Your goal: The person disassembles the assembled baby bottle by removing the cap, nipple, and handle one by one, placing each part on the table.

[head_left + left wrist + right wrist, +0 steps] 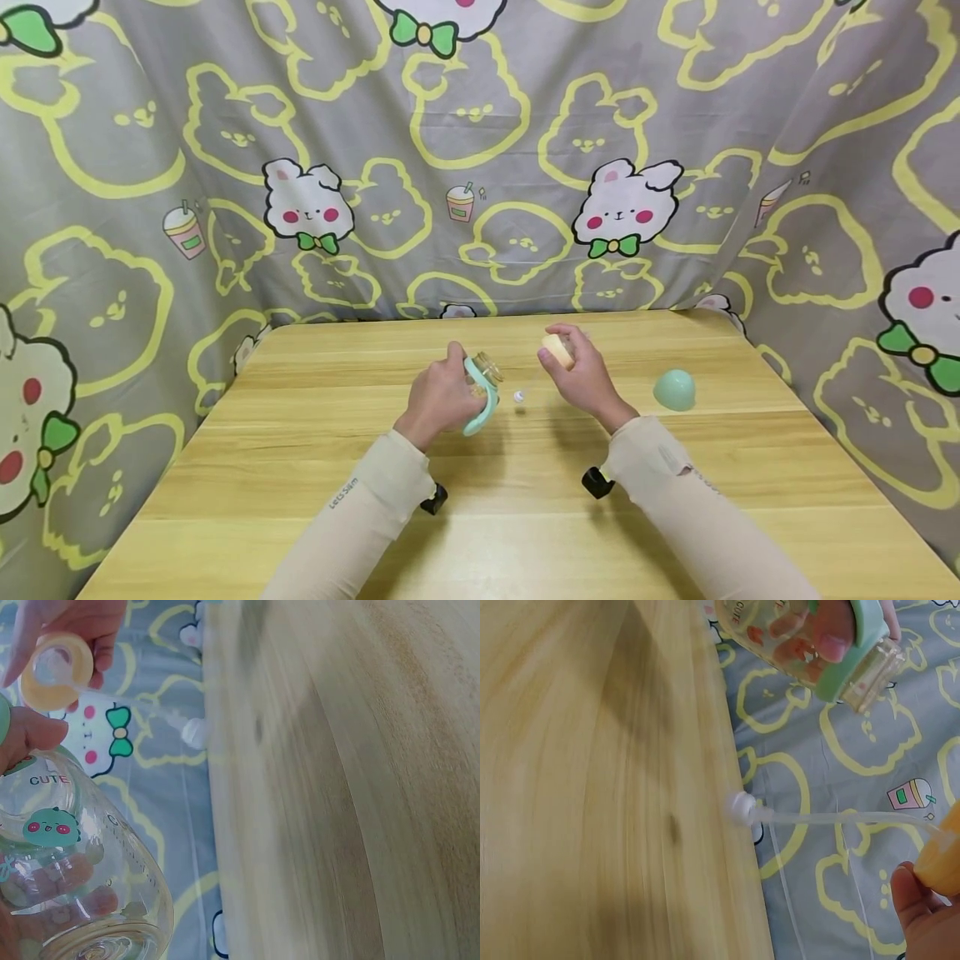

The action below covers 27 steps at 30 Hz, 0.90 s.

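Observation:
My left hand (442,392) grips a clear baby bottle (97,855) with a mint handle ring (490,400) around its neck; the open mouth (874,675) tilts toward the right. Printed cartoons and the word CUTE show on its side. In my right hand (585,375) I hold a pale orange ring collar (558,352) between thumb and fingers. From the collar a thin clear straw (832,817) runs down to a white weighted end (742,808), which hangs above the table between the two hands. Bottle and collar are apart.
A mint dome-shaped cap (675,390) stands on the wooden table (495,533) to the right of my right hand. A patterned curtain (465,275) encloses the table at the back and both sides. Black wrist cameras (597,482) sit under the sleeves.

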Available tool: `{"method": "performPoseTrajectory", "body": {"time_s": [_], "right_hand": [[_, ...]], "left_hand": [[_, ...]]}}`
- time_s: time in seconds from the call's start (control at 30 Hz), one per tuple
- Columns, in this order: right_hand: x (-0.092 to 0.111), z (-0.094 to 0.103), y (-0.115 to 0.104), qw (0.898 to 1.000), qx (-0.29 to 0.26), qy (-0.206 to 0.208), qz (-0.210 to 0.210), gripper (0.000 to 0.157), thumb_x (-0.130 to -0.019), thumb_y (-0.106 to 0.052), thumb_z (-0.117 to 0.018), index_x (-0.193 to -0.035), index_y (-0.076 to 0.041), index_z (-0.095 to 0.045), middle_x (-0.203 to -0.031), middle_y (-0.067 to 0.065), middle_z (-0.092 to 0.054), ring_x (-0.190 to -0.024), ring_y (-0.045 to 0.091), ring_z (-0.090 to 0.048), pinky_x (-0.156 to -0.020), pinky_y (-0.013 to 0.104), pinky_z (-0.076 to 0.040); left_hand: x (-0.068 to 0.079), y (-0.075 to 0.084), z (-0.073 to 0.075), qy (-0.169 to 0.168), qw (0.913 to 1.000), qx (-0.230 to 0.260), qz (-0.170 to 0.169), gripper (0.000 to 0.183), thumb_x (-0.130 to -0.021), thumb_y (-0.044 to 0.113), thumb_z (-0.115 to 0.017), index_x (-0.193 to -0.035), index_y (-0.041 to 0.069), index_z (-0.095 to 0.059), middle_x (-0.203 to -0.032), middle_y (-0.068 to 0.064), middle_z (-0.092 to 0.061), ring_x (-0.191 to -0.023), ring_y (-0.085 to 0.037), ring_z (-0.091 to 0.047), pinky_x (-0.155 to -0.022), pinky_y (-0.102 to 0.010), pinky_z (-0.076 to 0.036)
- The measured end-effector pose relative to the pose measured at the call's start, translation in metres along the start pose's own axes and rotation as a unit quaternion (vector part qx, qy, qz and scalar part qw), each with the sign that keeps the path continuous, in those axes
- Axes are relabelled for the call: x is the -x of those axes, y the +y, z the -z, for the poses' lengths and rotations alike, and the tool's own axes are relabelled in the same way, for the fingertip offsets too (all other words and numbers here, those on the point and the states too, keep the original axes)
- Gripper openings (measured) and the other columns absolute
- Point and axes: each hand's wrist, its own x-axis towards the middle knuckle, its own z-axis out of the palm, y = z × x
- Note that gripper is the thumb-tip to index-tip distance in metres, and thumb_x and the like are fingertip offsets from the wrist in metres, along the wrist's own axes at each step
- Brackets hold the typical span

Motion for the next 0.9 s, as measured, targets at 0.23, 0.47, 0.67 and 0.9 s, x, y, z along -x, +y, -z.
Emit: {"method": "performPoseTrajectory", "body": {"time_s": [0.23, 0.47, 0.67, 0.9], "right_hand": [[0.001, -0.007, -0.003, 1.0, 0.002, -0.004, 0.001, 0.041, -0.097, -0.026, -0.056, -0.132, -0.007, -0.048, -0.094, 0.016, -0.053, -0.067, 0.021, -0.052, -0.056, 0.035, -0.047], [0.005, -0.007, 0.002, 1.0, 0.021, -0.006, -0.012, 0.044, -0.097, -0.03, -0.056, -0.133, -0.005, -0.048, -0.108, 0.017, -0.054, -0.079, 0.026, -0.055, -0.066, 0.041, -0.048], [0.008, -0.005, 0.009, 0.999, 0.041, -0.019, -0.028, 0.045, -0.098, -0.032, -0.055, -0.135, -0.006, -0.047, -0.134, 0.02, -0.048, -0.12, 0.039, -0.049, -0.094, 0.057, -0.04], [0.01, 0.001, 0.017, 0.997, 0.058, -0.013, -0.044, 0.047, -0.098, -0.035, -0.054, -0.135, -0.008, -0.048, -0.125, 0.019, -0.052, -0.101, 0.035, -0.054, -0.084, 0.052, -0.043]], "left_hand": [[0.0, 0.0, -0.001, 0.004, 1.0, 0.002, -0.005, 0.05, -0.07, 0.031, -0.071, -0.103, 0.008, -0.042, -0.059, -0.002, -0.051, -0.044, -0.016, -0.047, -0.041, -0.03, -0.038], [0.0, -0.001, -0.001, -0.001, 1.0, 0.001, -0.001, 0.048, -0.071, 0.03, -0.07, -0.103, 0.008, -0.042, -0.059, -0.002, -0.051, -0.044, -0.016, -0.046, -0.041, -0.03, -0.037], [0.001, -0.001, -0.001, -0.006, 1.0, -0.001, 0.003, 0.048, -0.072, 0.029, -0.071, -0.104, 0.007, -0.042, -0.06, -0.002, -0.052, -0.044, -0.016, -0.047, -0.041, -0.03, -0.037], [0.0, 0.0, 0.0, -0.007, 0.9999, -0.007, 0.005, 0.049, -0.071, 0.03, -0.07, -0.104, 0.008, -0.042, -0.061, -0.002, -0.052, -0.046, -0.016, -0.048, -0.043, -0.03, -0.038]]}}
